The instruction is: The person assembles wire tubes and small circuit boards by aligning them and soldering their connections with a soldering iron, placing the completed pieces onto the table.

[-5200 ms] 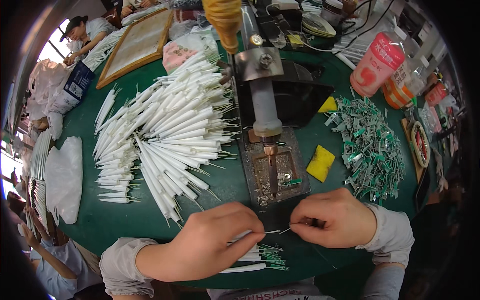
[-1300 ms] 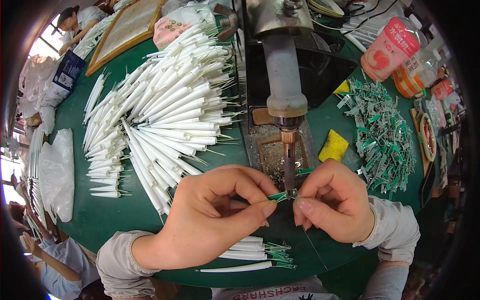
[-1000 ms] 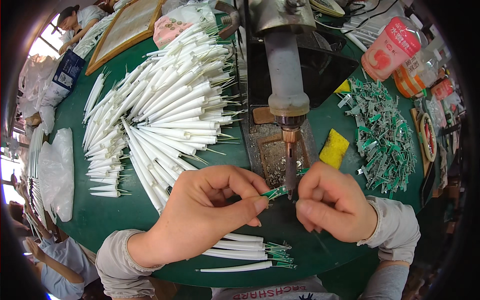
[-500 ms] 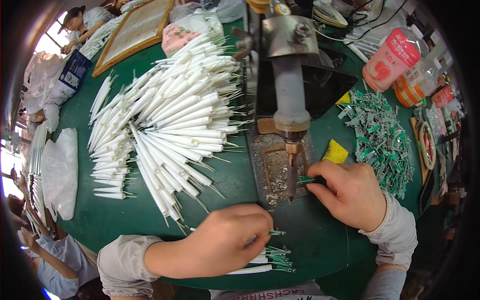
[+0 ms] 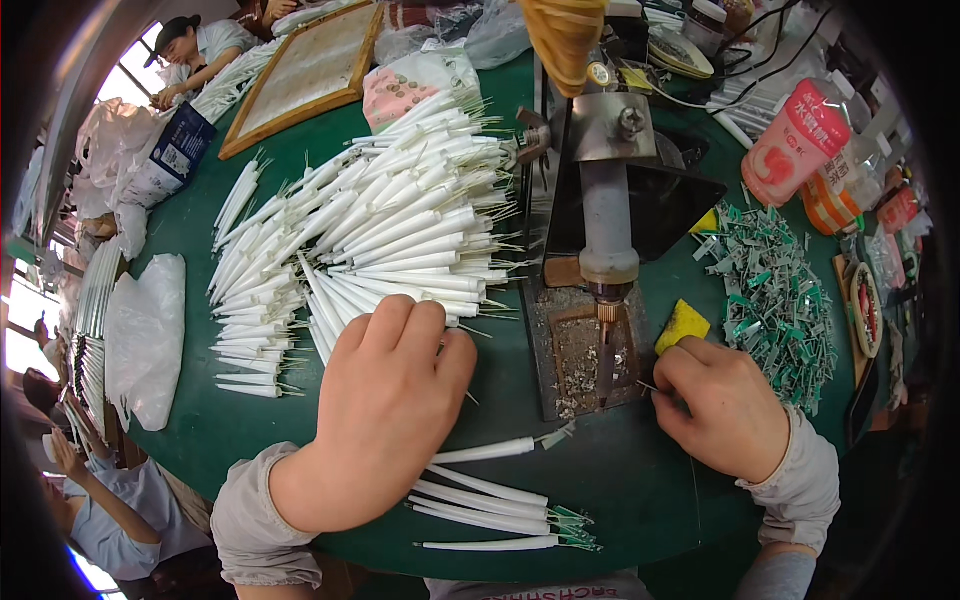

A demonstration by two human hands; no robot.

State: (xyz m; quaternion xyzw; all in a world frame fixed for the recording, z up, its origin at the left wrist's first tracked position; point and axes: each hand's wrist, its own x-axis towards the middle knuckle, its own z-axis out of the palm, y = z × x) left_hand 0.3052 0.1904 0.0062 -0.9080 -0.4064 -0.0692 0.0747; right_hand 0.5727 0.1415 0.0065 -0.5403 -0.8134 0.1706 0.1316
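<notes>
My left hand [image 5: 385, 400] is closed over the near edge of a heap of white tubes [image 5: 420, 235] with thin wire leads; its fingertips are hidden. At the right, my right hand [image 5: 725, 405] pinches a small part with a thin metal lead [image 5: 646, 385], its body mostly covered by the fingers. That lead points at the tip of an upright soldering iron [image 5: 606, 350] clamped on a stand, with a gap between them. Nearer me lie several white tubes with small green boards at their right ends; the uppermost tube [image 5: 490, 450] ends in a greyish board.
Under the iron is a solder-spattered tray [image 5: 545, 365]. A yellow sponge [image 5: 683, 325] sits beside my right hand, before a pile of small green circuit boards [image 5: 780, 300]. A pink-labelled bottle [image 5: 797, 140], a plastic bag [image 5: 145, 340] and a wooden frame [image 5: 300, 75] stand or lie around. Other people work at the left.
My left hand has let go of a tube with a board, now lying near me, and moved up to the heap. My right hand has drawn slightly away from the iron tip.
</notes>
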